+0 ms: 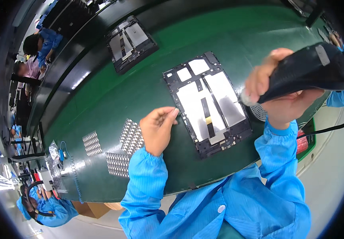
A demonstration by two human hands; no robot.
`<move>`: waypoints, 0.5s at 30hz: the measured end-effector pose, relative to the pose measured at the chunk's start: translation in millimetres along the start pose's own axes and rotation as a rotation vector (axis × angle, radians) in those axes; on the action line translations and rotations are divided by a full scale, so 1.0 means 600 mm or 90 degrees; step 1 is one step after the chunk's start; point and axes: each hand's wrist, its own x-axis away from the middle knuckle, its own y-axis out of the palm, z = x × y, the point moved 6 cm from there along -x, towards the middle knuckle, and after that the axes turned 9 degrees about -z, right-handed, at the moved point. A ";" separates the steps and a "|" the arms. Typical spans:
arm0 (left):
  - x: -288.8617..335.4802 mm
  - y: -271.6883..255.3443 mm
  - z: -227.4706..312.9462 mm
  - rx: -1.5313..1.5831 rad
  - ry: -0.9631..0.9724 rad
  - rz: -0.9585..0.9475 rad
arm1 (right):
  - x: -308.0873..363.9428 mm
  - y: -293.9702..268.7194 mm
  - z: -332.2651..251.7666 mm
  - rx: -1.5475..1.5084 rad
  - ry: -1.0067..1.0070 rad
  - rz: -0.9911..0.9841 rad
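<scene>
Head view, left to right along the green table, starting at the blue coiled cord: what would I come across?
Blue coiled cord → leftmost sheet of small parts → left hand → nearer open black-framed device → right hand with its grip around a black handheld tool.

The black rectangular device frame [206,151] looks like matt plastic around glossy, metallic silver panels [229,101], the green tabletop [100,107] smooth with a soft sheen, the bulky black handheld tool [305,71] low-gloss plastic, and the blue striped sleeves [148,171] creased cloth.
</scene>
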 end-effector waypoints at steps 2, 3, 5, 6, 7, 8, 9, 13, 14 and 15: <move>-0.019 0.007 0.001 -0.003 -0.010 -0.004 | -0.020 0.037 0.012 -0.055 0.037 -0.032; -0.028 0.009 0.002 -0.004 -0.014 -0.009 | -0.029 0.056 0.018 -0.063 0.044 -0.058; -0.039 0.000 -0.012 -0.032 0.021 0.009 | -0.044 0.089 0.037 -0.048 0.077 -0.069; -0.046 -0.001 -0.019 -0.043 0.035 0.006 | -0.052 0.101 0.049 -0.033 0.111 -0.072; -0.051 -0.003 -0.020 -0.054 0.049 0.004 | -0.056 0.113 0.060 -0.017 0.137 -0.075; -0.055 -0.002 -0.020 -0.064 0.044 -0.012 | -0.059 0.119 0.073 0.000 0.154 -0.075; -0.056 -0.002 -0.020 -0.074 0.037 -0.026 | -0.059 0.125 0.085 0.042 0.164 -0.086; -0.063 0.001 -0.017 -0.059 0.026 -0.073 | -0.059 0.129 0.126 0.007 0.154 -0.109; -0.064 0.000 -0.015 -0.058 0.008 -0.077 | -0.058 0.128 0.134 0.014 0.128 -0.121; -0.067 0.001 -0.011 -0.056 -0.010 -0.085 | -0.056 0.125 0.141 0.022 0.103 -0.130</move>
